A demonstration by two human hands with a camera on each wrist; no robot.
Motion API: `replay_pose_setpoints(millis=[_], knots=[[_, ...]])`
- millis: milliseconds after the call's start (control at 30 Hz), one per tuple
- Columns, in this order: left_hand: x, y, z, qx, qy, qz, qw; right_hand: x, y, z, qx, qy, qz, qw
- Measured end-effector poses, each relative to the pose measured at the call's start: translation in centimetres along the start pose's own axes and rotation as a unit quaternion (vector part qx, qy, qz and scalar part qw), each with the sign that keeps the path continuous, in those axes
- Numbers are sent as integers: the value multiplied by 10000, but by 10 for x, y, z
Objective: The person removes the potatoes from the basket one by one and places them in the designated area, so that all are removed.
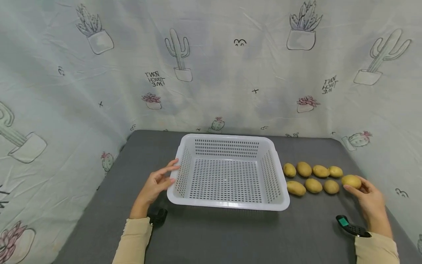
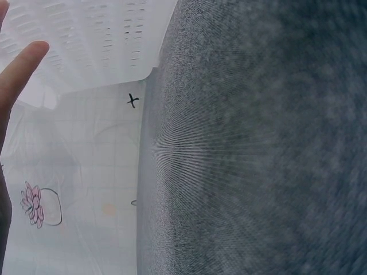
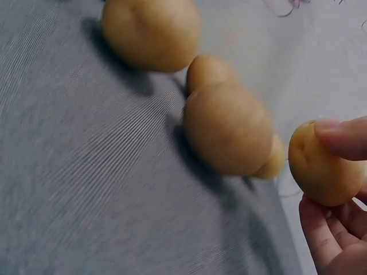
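A white perforated plastic basket (image 1: 227, 205) stands in the middle of the grey table. My left hand (image 1: 157, 183) is at its left rim, the thumb and fingers spread and touching the edge. In the left wrist view a finger (image 2: 26, 69) lies before the basket's side wall (image 2: 109, 43). Over on the right, my right hand (image 1: 370, 198) holds a potato (image 1: 352, 181) between thumb and fingertips; the right wrist view shows this held potato (image 3: 321, 172) from close by. Several more potatoes (image 1: 313, 186) lie in two rows between the basket and my right hand.
The grey table (image 1: 227, 238) runs back to a light curtain (image 1: 214, 66) printed with potted plants, which also hangs along both sides. Dark straps with devices are worn on both wrists, the right one (image 1: 352, 227) with a green patch.
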State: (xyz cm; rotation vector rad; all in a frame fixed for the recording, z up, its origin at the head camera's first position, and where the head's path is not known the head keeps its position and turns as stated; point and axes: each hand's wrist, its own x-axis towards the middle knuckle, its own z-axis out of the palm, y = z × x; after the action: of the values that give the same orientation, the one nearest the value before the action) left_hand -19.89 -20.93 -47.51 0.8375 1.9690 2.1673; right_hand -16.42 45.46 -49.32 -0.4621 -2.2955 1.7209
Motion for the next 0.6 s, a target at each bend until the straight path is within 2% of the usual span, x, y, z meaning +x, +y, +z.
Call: replay_pose_setpoints(millis=[33, 300, 600], knots=[[0, 0, 0, 14, 10, 13, 10000, 1, 2, 0, -218, -26, 41, 9998], [1, -1, -1, 56, -1, 6, 10000, 5, 17, 2, -904, -209, 265, 9953], [1, 0, 0, 74, 34, -29, 10000, 10, 16, -1, -1645, -449, 350, 9847]])
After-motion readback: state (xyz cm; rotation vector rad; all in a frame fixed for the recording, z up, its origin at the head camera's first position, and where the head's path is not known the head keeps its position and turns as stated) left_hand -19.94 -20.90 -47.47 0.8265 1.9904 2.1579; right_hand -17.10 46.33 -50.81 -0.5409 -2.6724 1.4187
